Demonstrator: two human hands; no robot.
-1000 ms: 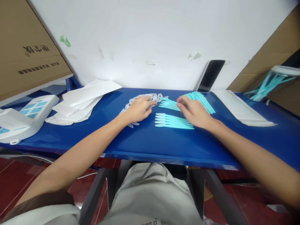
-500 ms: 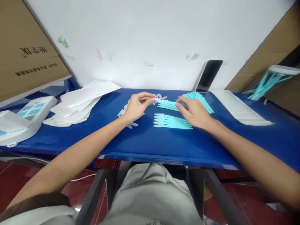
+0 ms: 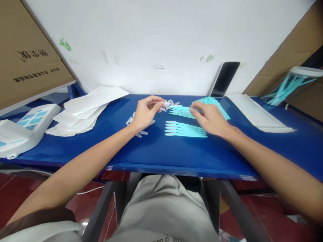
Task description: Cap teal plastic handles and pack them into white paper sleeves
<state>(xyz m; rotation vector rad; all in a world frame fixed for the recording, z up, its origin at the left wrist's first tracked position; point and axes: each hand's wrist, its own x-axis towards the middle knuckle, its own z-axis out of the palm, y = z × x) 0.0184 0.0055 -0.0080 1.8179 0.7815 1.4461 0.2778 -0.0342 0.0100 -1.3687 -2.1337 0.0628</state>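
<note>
My left hand (image 3: pixel 147 112) is closed in a pinch on a small whitish translucent cap (image 3: pixel 167 104) at its fingertips. My right hand (image 3: pixel 208 116) is also pinched, its thumb and forefinger at a slim turquoise stick that looks like an eyebrow razor (image 3: pixel 185 108); its handle end is hidden by the hand. Just below lies a neat row of similar razors (image 3: pixel 186 129), pale caps on their left ends. Loose translucent caps (image 3: pixel 142 133) are scattered around and behind my left hand. More turquoise razors (image 3: pixel 214 102) lie fanned out behind my right hand.
White paper-like sleeves (image 3: pixel 85 104) and a white case with blue panels (image 3: pixel 32 121) lie left on the blue table (image 3: pixel 141 154). A phone (image 3: pixel 225 79) leans on the wall. To the right are a white pouch (image 3: pixel 259 114) and a clear jar of turquoise sticks (image 3: pixel 287 87).
The whitish cap in my left fingers now stands a little apart from the razor's tip, showing more clearly. My right hand stays almost in place.
</note>
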